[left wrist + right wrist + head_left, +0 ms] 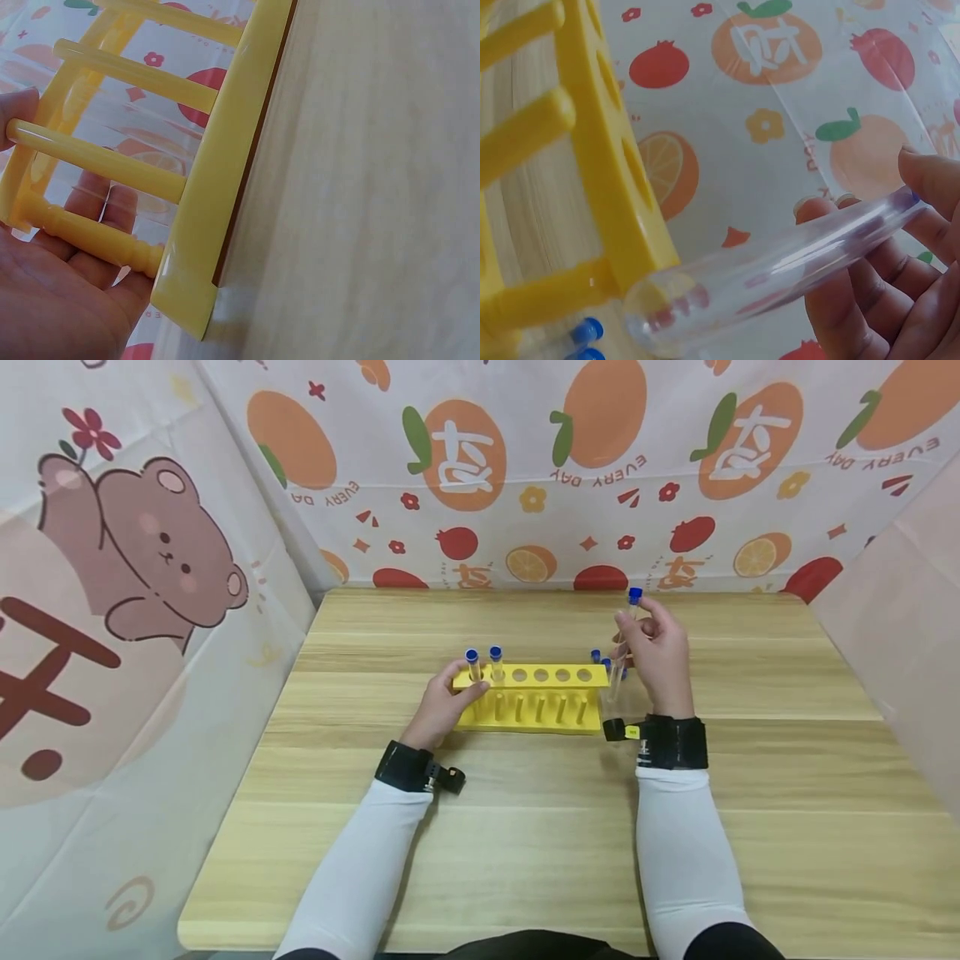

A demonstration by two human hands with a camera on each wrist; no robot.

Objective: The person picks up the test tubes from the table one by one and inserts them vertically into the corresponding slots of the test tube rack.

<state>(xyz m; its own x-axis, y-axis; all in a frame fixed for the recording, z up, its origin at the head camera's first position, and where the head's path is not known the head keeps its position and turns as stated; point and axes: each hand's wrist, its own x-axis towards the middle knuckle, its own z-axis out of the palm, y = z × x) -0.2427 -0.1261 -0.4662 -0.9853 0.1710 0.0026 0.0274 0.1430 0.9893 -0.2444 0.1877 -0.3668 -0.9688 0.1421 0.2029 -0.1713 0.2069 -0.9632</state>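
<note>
A yellow test tube rack (529, 724) stands on the table, its left end gripped by my left hand (442, 703). In the left wrist view, fingers of that hand (64, 300) curl around the rack's end post. Two blue-capped test tubes (496, 655) stand in the leftmost holes; the other holes in the row hold none. Beside the rack's right end, my right hand (663, 656) pinches a clear test tube (618, 672) near its blue cap. The right wrist view shows this tube (780, 262) tilted, its rounded bottom close to the rack's top bar (615, 172).
More blue-capped tubes (596, 656) lie behind the rack's right end, partly hidden. The wooden table (525, 860) meets a fruit-printed cloth (540, 527) at the back. Another printed cloth (247, 693) hangs along the left side.
</note>
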